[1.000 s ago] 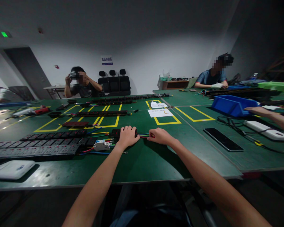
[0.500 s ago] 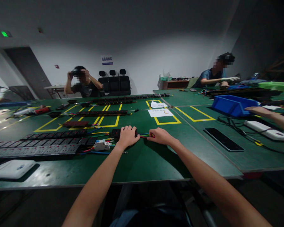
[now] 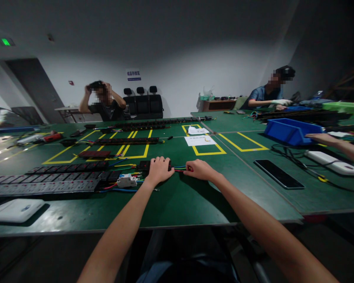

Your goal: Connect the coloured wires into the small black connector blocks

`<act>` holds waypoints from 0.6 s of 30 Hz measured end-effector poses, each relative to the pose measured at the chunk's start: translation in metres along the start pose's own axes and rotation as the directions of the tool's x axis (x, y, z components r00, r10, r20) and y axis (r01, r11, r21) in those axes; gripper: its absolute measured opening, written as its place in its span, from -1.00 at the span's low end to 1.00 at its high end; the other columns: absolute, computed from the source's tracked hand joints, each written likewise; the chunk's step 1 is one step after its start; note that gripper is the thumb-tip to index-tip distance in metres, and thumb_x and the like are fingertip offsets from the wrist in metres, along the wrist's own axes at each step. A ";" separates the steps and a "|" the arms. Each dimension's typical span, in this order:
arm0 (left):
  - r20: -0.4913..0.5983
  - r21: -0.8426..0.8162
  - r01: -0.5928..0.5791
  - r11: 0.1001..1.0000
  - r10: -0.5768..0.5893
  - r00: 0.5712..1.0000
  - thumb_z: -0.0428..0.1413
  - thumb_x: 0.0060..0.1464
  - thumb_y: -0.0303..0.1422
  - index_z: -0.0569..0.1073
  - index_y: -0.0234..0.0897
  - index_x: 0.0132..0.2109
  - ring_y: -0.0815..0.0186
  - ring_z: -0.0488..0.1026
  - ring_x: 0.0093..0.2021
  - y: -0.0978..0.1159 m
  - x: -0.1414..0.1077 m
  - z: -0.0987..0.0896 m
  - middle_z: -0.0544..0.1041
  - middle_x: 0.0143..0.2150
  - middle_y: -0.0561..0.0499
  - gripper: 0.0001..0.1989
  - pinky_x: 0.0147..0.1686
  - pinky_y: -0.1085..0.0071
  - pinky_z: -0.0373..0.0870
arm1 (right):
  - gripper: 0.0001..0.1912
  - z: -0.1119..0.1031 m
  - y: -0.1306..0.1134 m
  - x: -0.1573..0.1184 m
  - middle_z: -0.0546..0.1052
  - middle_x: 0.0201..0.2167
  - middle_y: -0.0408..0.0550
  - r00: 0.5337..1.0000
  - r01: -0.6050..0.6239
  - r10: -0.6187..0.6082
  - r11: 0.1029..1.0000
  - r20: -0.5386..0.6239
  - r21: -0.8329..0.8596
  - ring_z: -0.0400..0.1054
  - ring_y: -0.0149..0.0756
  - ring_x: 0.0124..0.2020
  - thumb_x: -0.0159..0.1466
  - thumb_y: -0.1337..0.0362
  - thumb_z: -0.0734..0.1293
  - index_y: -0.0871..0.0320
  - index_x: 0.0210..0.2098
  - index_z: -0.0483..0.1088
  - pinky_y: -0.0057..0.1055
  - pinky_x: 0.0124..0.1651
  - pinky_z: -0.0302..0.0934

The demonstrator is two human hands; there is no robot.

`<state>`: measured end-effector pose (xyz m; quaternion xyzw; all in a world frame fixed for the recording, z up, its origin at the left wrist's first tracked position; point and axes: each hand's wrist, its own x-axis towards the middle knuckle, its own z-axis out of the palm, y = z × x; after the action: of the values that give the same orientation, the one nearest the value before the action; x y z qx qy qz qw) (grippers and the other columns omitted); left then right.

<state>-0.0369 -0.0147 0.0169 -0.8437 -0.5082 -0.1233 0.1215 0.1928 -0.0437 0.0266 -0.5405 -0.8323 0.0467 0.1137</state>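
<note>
My left hand (image 3: pixel 159 172) is closed over a black rectangular block (image 3: pixel 144 166) lying on the green table, its fingertips over the far edge. From the block's right end run thin red, green and other coloured wires (image 3: pixel 179 169). My right hand (image 3: pixel 201 170) is closed in a pinch on these wires, a short way right of the block; the fingertips are partly hidden. Left of the block, more coloured wires and a white circuit breaker (image 3: pixel 127 181) sit beside long black socket strips (image 3: pixel 47 184).
A phone (image 3: pixel 279 173), a white power bank (image 3: pixel 334 162), black cables and a blue bin (image 3: pixel 292 131) lie to the right, with another person's hand (image 3: pixel 321 138) at the bin. A white device (image 3: pixel 16 210) rests front left. Paper sheets (image 3: pixel 200 140) lie ahead. Two people sit across the table.
My hands and the block look unmoved. Across the table, the person on the left has shifted the headgear upward; the one on the right has lowered a gloved hand.
</note>
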 end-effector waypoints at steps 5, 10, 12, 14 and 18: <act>-0.013 0.015 0.001 1.000 -0.001 1.000 0.04 0.24 -0.06 0.47 -0.26 0.05 -0.02 0.39 0.02 0.001 0.000 0.001 0.52 -0.04 -0.21 -0.59 0.01 0.09 0.20 | -0.76 0.001 0.001 0.001 0.59 -0.36 -0.07 1.000 -0.007 0.007 1.000 0.007 -0.017 0.41 -0.30 -0.36 0.34 0.06 0.36 0.10 -0.28 0.49 -0.45 -0.41 -0.05; 0.004 0.006 0.001 1.000 -0.001 1.000 0.03 0.25 -0.06 0.47 -0.26 0.05 -0.02 0.39 0.02 0.001 0.000 -0.001 0.52 -0.02 -0.22 -0.58 0.01 0.10 0.20 | -0.76 0.001 0.001 0.001 0.59 -0.36 -0.07 1.000 -0.013 0.013 1.000 0.009 -0.017 0.42 -0.29 -0.36 0.34 0.05 0.36 0.09 -0.28 0.49 -0.44 -0.40 -0.04; 0.009 0.004 0.002 1.000 -0.002 1.000 0.03 0.25 -0.06 0.47 -0.26 0.05 -0.02 0.39 0.02 0.001 0.000 -0.001 0.52 -0.02 -0.22 -0.58 0.01 0.10 0.20 | -0.76 0.002 0.001 0.001 0.59 -0.36 -0.07 1.000 -0.014 0.014 1.000 0.011 -0.018 0.41 -0.29 -0.36 0.34 0.05 0.36 0.09 -0.28 0.49 -0.44 -0.40 -0.03; 0.009 0.005 0.002 1.000 -0.002 1.000 0.02 0.25 -0.05 0.47 -0.27 0.05 -0.01 0.39 0.02 0.001 0.000 -0.001 0.52 -0.02 -0.22 -0.57 0.01 0.10 0.20 | -0.76 0.002 0.001 0.001 0.58 -0.36 -0.08 1.000 -0.013 0.013 1.000 0.011 -0.022 0.41 -0.30 -0.37 0.35 0.04 0.36 0.09 -0.28 0.48 -0.44 -0.40 -0.03; 0.000 0.011 -0.001 1.000 0.001 1.000 0.02 0.25 -0.06 0.48 -0.27 0.04 -0.01 0.39 0.01 0.001 0.000 0.000 0.52 -0.02 -0.22 -0.58 0.00 0.10 0.20 | -0.76 0.001 0.001 0.001 0.58 -0.37 -0.09 1.000 -0.010 0.010 1.000 0.013 -0.022 0.41 -0.31 -0.37 0.36 0.05 0.36 0.09 -0.29 0.47 -0.46 -0.41 -0.04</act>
<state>-0.0363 -0.0149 0.0172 -0.8432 -0.5085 -0.1205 0.1261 0.1930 -0.0423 0.0259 -0.5456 -0.8308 0.0416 0.1022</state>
